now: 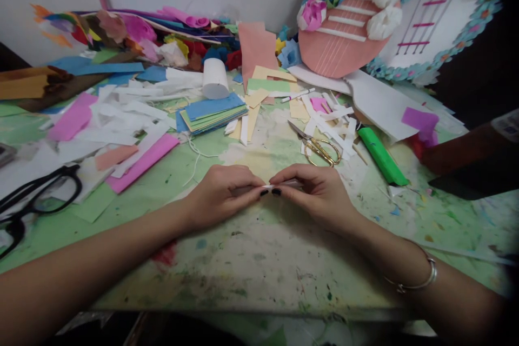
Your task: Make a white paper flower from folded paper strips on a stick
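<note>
A narrow strip of white paper (pixel 268 187) is pinched between my two hands, just above the stained table; most of it is hidden by the fingers. My left hand (pixel 225 192) holds it from the left with thumb and fingertips. From the right, my right hand (pixel 318 189) grips it the same way, its thumb tip nearly meeting the left one. Gold-handled scissors (pixel 320 152) lie just beyond my right hand, blades slightly apart. Loose white string (pixel 197 159) lies beyond my left wrist.
Stacked coloured paper (pixel 214 113) and a white paper cylinder (pixel 215 78) stand farther back. Black glasses (pixel 52 192) lie at left among white paper strips (pixel 133 113). A green tube-like packet (pixel 381 155) lies at right, near a dark box (pixel 478 157). Paper-flower guitar shapes (pixel 344 51) lean behind.
</note>
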Tool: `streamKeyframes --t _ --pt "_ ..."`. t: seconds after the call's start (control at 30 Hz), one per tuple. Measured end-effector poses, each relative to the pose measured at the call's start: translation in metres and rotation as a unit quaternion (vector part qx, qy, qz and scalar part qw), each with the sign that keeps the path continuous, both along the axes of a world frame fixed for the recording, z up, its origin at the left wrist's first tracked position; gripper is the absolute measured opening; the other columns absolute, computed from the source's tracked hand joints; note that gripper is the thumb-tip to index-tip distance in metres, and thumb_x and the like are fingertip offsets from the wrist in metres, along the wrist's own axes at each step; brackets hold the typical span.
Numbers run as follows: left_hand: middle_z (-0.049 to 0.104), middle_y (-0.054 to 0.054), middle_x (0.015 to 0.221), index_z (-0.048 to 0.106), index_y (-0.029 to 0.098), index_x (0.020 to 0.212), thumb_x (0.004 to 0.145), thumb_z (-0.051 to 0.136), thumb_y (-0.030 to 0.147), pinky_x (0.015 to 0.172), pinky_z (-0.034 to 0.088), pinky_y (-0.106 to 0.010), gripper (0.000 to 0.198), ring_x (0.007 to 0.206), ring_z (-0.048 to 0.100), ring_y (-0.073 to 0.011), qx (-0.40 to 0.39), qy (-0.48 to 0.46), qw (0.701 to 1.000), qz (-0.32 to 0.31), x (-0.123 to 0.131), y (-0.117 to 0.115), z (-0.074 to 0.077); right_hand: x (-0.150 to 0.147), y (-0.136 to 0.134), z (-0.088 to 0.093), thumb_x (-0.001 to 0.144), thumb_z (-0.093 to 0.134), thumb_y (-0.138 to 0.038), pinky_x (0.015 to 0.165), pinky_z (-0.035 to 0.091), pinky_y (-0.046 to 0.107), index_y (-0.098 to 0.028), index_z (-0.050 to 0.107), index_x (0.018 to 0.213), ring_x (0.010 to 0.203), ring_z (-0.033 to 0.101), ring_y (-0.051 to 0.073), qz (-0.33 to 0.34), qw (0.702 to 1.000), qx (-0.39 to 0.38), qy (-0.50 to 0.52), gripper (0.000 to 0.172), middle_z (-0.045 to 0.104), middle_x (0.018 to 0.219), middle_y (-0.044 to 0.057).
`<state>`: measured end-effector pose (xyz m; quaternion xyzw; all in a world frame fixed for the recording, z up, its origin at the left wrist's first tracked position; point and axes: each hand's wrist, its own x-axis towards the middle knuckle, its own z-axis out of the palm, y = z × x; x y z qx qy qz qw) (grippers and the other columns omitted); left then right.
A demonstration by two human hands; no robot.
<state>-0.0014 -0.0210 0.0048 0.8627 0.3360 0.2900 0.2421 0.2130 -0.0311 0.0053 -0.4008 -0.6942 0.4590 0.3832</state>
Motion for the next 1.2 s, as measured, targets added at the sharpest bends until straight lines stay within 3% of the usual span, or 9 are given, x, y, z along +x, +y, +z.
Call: streamKeyframes --t 0.27,0.5,0.67,0.77,0.97,1.2 --pt "0.066 0.0 0.066 0.072 0.019 0.085 0.089 0.057 0.029 0.056 0.04 -0.02 0.018 0.057 0.055 -0.0086 -0.004 0.017 1.0 0.009 0.002 -0.001 -0.001 0.0 -0.001 -0.001 0.081 0.065 -0.022 0.068 0.053 0.024 -0.02 0.07 0.084 0.073 0.067 0.012 0.01 0.999 0.025 -0.019 0.006 0.073 0.08 0.001" --pt "0.068 0.001 0.066 0.074 0.019 0.084 0.087 0.061 0.028 0.056 0.041 -0.019 0.016 0.057 0.056 -0.008 0.003 0.004 1.0 0.011 0.002 -0.001 -0.003 -0.002 -0.001 -0.001 0.087 0.057 -0.02 0.064 0.048 0.023 -0.019 0.07 0.088 0.068 0.064 0.011 0.027 0.99 0.095 -0.105 0.013 0.072 0.077 0.0" --pt "0.074 0.0 0.075 0.074 0.019 0.095 0.085 0.062 0.024 0.056 0.044 -0.017 0.017 0.059 0.062 -0.0083 -0.045 -0.027 0.998 0.043 -0.004 0.002 -0.001 0.004 0.004 0.002 0.085 0.058 -0.021 0.058 0.047 0.022 -0.018 0.07 0.084 0.061 0.062 0.011 -0.033 0.993 0.061 -0.091 0.012 0.07 0.069 0.0" --pt "0.075 -0.002 0.079 0.074 0.016 0.092 0.084 0.063 0.024 0.058 0.046 -0.017 0.016 0.064 0.066 -0.0101 -0.081 -0.058 0.993 0.064 -0.006 0.001 0.002 0.009 0.008 0.002 0.083 0.06 -0.02 0.055 0.047 0.021 -0.017 0.07 0.082 0.058 0.062 0.011 -0.051 0.995 0.04 -0.076 0.012 0.069 0.064 -0.001" --pt "0.075 -0.003 0.073 0.075 0.014 0.085 0.084 0.063 0.024 0.054 0.045 -0.016 0.016 0.06 0.065 -0.0101 -0.095 -0.078 0.99 0.068 -0.005 0.001 0.002 0.015 0.01 -0.002 0.082 0.058 -0.017 0.059 0.05 0.021 -0.018 0.073 0.088 0.061 0.066 0.012 -0.036 0.993 0.038 -0.103 0.017 0.073 0.068 0.001" --pt "0.074 -0.002 0.071 0.074 0.015 0.083 0.084 0.061 0.022 0.053 0.043 -0.015 0.014 0.058 0.064 -0.0089 -0.059 -0.062 0.995 0.058 -0.005 -0.001 0.0 0.011 0.006 0.0 0.086 0.059 -0.02 0.064 0.049 0.02 -0.019 0.073 0.095 0.071 0.068 0.011 0.026 0.975 0.131 -0.177 0.016 0.075 0.084 0.001"
